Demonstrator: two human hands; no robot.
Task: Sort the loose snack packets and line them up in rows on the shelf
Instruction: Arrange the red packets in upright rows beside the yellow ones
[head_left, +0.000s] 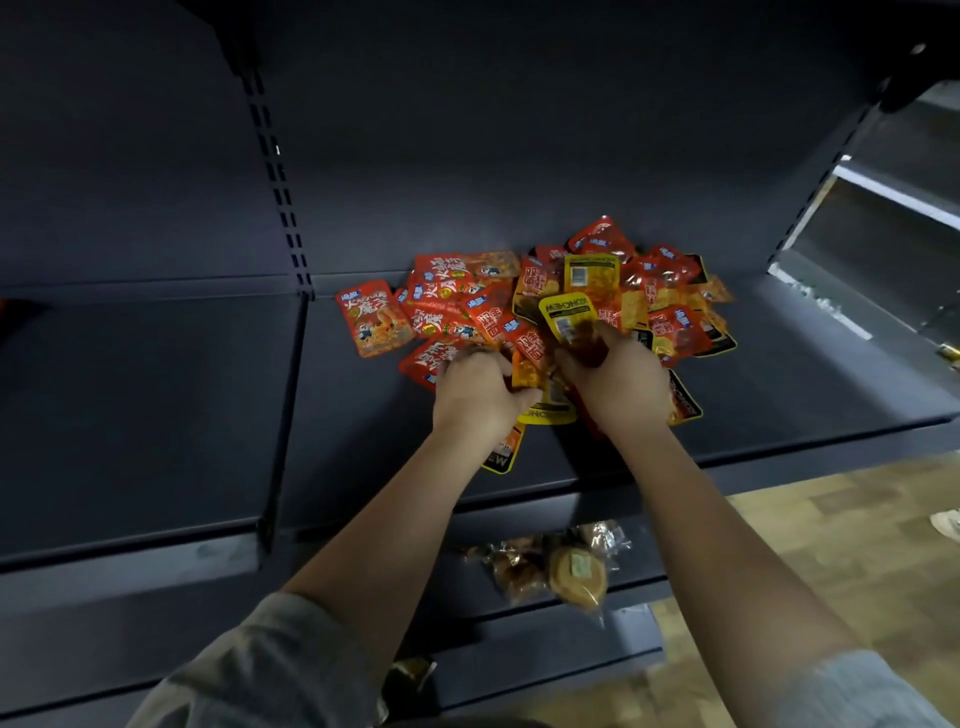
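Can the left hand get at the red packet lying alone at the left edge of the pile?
Probably yes: the red packet lies uncovered, the shelf beside it is bare, but the left hand already holds packets.

left hand (475, 387): grip curled | right hand (615, 376): grip curled

red and yellow printed snack packets (524, 306) on a dark navy shelf (156, 405); grey sleeves (270, 670), tan wood-grain floor (841, 561).

Packet heap (545, 301) on shelf (779, 395), toward back; both hands at near edge; wrapped buns (561, 566) on lower shelf (519, 623) below.
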